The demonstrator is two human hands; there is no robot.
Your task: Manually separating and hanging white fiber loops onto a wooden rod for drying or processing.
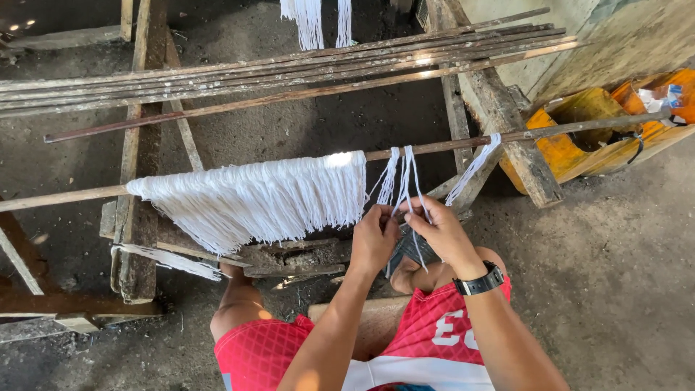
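Note:
A thin wooden rod runs across in front of me, draped with a thick fringe of white strings. To the right of the fringe, a small bundle of white strands hangs over the rod. My left hand and my right hand meet just under it, both pinching the lower ends of these strands. Another loose white strand hangs further right on the rod. A black watch sits on my right wrist.
Several long sticks lie stacked on a wooden frame beyond the rod. More white strings hang at the top. Yellow-orange containers lie at right by a wall. Dark dirt floor all around; my knees in red shorts below.

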